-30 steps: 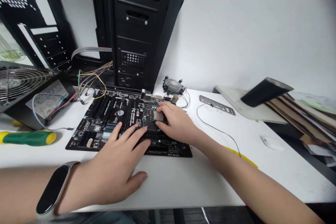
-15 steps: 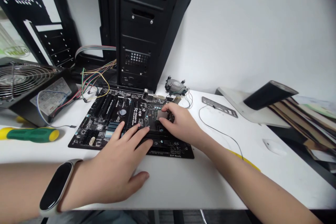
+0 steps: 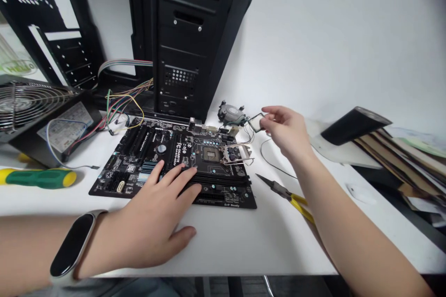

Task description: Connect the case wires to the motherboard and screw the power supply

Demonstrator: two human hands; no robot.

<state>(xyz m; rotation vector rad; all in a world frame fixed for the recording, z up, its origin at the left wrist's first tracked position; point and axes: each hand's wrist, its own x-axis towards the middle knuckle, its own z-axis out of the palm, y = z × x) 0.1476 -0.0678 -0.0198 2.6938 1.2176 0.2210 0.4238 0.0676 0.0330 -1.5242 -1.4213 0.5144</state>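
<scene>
A black motherboard [image 3: 188, 148] lies flat on the white table. Its processor socket [image 3: 211, 154] is uncovered, and the metal socket frame [image 3: 236, 154] stands swung open to the right. My left hand [image 3: 156, 213] rests with spread fingers on the board's front edge, holding nothing. Up and to the right of the board, my right hand [image 3: 287, 131] pinches a small square processor chip [image 3: 257, 122] at its edge, between thumb and fingers, in the air.
Behind the board stands a black computer case [image 3: 188, 46], with a cooler fan [image 3: 230, 113] beside it. Yellow-handled pliers [image 3: 278, 189] lie right of the board. At left are a power supply [image 3: 66, 125] and a green-yellow screwdriver [image 3: 40, 178]. Folders [image 3: 386, 162] sit far right.
My right hand has lifted the chip from the socket area and moved up and right with it. The socket, its open frame and the pliers now show. My left hand has barely moved.
</scene>
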